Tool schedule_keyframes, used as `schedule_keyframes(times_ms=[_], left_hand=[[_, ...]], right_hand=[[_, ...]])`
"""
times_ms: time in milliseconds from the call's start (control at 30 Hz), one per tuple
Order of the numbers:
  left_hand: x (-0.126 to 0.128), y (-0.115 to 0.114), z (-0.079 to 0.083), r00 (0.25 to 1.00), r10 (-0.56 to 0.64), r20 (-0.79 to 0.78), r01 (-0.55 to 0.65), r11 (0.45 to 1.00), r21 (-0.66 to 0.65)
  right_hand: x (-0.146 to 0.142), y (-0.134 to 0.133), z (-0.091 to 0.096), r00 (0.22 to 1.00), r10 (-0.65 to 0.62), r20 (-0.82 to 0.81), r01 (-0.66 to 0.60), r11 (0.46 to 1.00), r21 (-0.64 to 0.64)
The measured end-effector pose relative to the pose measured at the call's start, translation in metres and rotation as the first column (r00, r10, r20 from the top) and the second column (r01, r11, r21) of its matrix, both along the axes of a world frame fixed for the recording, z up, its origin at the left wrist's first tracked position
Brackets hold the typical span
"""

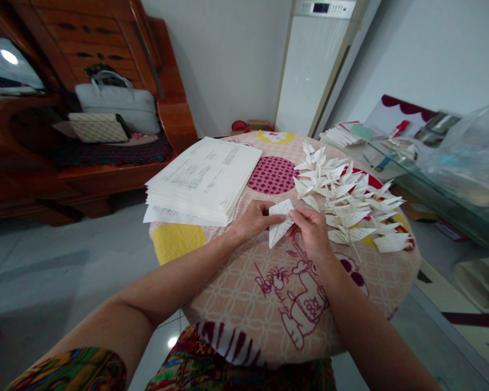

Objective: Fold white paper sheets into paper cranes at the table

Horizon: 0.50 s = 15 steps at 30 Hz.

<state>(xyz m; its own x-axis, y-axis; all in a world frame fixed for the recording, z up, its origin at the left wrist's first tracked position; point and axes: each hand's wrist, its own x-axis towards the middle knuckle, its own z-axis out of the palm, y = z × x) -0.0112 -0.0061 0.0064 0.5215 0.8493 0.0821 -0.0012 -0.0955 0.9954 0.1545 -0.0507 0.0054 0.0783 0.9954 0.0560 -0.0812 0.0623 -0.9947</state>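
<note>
Folded printed sheet [277, 232], one piece, pinched in both hands

Carved wooden settee [95, 32]: one, well apart from the table, to my left.

Floor-standing air conditioner [315, 70]: one, pale, against the wall ahead.

Round table [236, 288]: one, directly before me, covered in a pink patterned cloth.

Stack of printed paper [204, 176]: one, thick, on the table's left side; a lower sheet juts from the near edge.

Paper cranes [342, 195]: many, white, sharp-winged, crowded across the table's right side, the nearest just beside my right hand.

Left hand [255, 217]: narrow grip, closed on the folded sheet; thumb flat across its upper face, fingers behind and largely hidden.

Right hand [313, 231]: narrow grip, closed on the same piece; thumb and forefinger nip its right edge, the other fingers curled beneath.

Handling note: the step in hand looks to be folding. It should go best with the left thumb as a firm anchor, the layers' edges matched before any pressure, and the right thumb running each crease from the point outward; haste would likely skew the tip.

Position: the kite-shaped piece lies between my two thumbs, over the table, its narrow point directed towards me, below the left thumb. Whether it touches the cloth, I cannot tell.
</note>
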Motion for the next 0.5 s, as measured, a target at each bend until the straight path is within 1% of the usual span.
schedule_keyframes(times_ms=[67, 133, 267, 400, 500], left_hand=[[0.000, 0.000, 0.000, 1.000, 0.004, 0.005, -0.004, 1.000, 0.000], [0.000, 0.000, 0.000, 1.000, 0.013, 0.012, -0.013, 1.000, -0.004], [0.000, -0.001, 0.001, 0.999, 0.036, -0.005, -0.036, 0.999, -0.034], [0.000, -0.002, 0.002, 1.000, 0.027, 0.002, -0.027, 0.997, -0.066], [0.000, -0.002, 0.002, 1.000, 0.028, 0.008, -0.027, 0.997, -0.075]], right_hand=[[0.002, 0.001, -0.003, 1.000, -0.014, 0.020, 0.013, 0.999, 0.037], [0.004, 0.003, -0.007, 0.997, -0.050, 0.065, 0.042, 0.993, 0.115], [0.010, 0.004, -0.011, 0.972, -0.135, 0.191, 0.079, 0.958, 0.275], [0.012, 0.002, -0.009, 0.945, -0.141, 0.295, 0.037, 0.943, 0.330], [0.011, 0.002, -0.007, 0.937, -0.155, 0.313, 0.033, 0.931, 0.363]])
